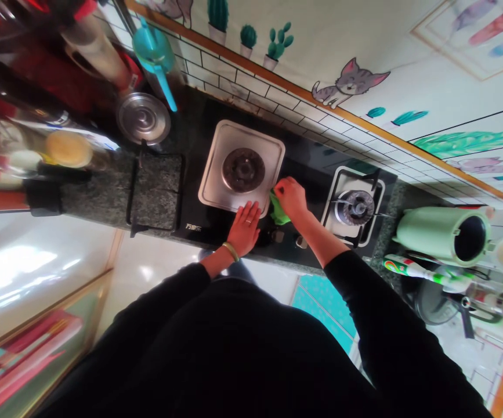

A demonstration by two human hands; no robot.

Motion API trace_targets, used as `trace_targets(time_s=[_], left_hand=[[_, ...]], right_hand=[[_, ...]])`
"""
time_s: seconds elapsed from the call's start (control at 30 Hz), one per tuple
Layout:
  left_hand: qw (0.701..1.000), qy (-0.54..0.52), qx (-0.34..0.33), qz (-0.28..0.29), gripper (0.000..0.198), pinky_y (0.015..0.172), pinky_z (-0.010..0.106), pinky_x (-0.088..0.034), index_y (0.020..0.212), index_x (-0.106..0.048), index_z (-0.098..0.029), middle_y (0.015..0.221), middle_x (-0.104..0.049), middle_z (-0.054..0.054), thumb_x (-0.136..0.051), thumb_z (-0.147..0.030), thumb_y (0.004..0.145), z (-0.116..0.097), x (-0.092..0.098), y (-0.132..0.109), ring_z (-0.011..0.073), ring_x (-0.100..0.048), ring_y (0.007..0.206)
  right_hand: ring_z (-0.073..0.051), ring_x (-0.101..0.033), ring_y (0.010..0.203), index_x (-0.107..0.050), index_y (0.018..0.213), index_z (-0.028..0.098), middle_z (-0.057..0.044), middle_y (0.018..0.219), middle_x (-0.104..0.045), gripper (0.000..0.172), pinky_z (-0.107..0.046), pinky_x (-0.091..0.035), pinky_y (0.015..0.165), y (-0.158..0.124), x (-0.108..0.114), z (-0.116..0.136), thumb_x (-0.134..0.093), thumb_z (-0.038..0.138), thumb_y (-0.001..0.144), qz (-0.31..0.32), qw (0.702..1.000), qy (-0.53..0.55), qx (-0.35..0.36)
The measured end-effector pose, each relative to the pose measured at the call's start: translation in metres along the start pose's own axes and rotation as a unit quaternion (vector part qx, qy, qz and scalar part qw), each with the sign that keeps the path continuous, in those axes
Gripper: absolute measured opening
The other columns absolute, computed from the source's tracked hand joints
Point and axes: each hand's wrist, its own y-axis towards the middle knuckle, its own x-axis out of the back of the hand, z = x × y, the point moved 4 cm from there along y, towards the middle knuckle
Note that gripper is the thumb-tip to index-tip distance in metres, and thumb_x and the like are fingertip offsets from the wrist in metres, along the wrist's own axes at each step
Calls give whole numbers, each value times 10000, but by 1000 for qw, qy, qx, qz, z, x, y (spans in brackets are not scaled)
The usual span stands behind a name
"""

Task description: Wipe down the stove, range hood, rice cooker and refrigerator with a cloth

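Between the two round burners (243, 169) (356, 206) of the black glass gas stove (307, 168) lies one crumpled green cloth (278, 212), clenched in the closed right hand (291, 196), while the left hand (245, 227) rests flat and open beside it.

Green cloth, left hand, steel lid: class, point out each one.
green cloth (278, 212): head view, bunched lower fold.
left hand (245, 226): head view, back of hand.
steel lid (144, 118): head view, centre knob.

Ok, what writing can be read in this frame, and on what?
"万家乐": white print on the front edge of the black hob, beside the left hand.
Striped tube and clear bottle, far right: labels too blurred to read.
Green cloth in the right hand: no text.
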Motion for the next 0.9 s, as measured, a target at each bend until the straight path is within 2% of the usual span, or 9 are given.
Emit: trace_targets(time_s=[0.2,0.4,0.6,0.8,0.9], left_hand=[[1000,2,-4,-4,651,1381,602,-185,1632,-413,-51,1768,-284,188,-482,-215,1006,0,-1,0,325,-140,1688],[1000,-1,0,-3,651,1380,604,-181,1630,-416,-55,1768,-286,186,-489,-206,1002,0,0,0,327,-145,1686],[1000,5,-1,0,646,1383,596,-180,1631,-413,-47,1768,-291,180,-486,-206,1010,-1,1,0,333,-159,1684],[1000,6,-2,-9,642,1379,598,-189,1626,-423,-47,1767,-291,185,-493,-206,1007,1,-1,1,335,-170,1683],[1000,2,-6,-17,642,1378,600,-188,1628,-421,-59,1766,-298,183,-487,-210,1008,2,-4,0,330,-171,1683]], right_hand=[[-250,-648,897,-771,918,209,-102,1016,-706,231,-372,-530,843,21,7,-6,-542,181,930,-35,999,-10,-15],[-237,-645,877,-767,912,210,-100,1018,-703,239,-354,-527,818,10,2,-3,-532,188,950,-9,1000,-6,5],[-250,-663,945,-760,907,196,-107,1060,-686,199,-357,-518,877,44,13,-7,-574,142,954,-34,998,-9,-54],[-237,-672,908,-754,899,218,-75,1025,-686,173,-343,-526,850,27,10,-1,-603,158,957,-11,999,-6,-30],[-247,-673,922,-749,880,211,-86,1016,-690,172,-359,-527,870,39,12,-4,-603,151,949,-19,999,1,-39]])
